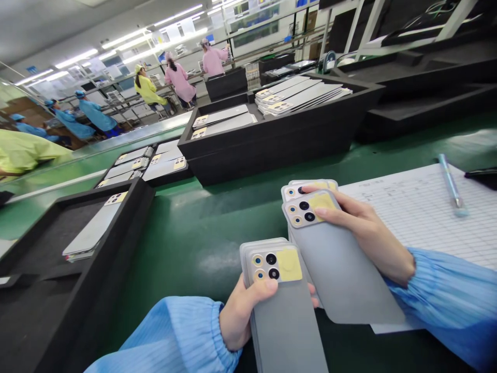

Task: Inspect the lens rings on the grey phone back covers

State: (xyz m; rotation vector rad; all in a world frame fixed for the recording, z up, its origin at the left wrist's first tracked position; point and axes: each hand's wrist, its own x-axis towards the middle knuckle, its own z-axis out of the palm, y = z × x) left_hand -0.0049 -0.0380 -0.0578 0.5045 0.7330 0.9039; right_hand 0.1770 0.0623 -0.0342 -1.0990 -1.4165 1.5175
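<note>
My left hand (pixel 243 313) grips a small stack of grey phone back covers (pixel 285 311), thumb on top just below the camera cut-outs and yellow sticker. My right hand (pixel 367 235) holds another few grey back covers (pixel 337 269), fanned slightly, with fingers curled over their top edge by the yellow sticker. The two stacks overlap above the green bench (pixel 194 233). Both wrists wear blue sleeves.
A black foam tray (pixel 116 228) at left holds one cover. More black trays (pixel 272 140) with stacked covers stand behind. A printed sheet (pixel 427 212) with a pen (pixel 450 184) lies at right. Several people in coloured smocks work in the background.
</note>
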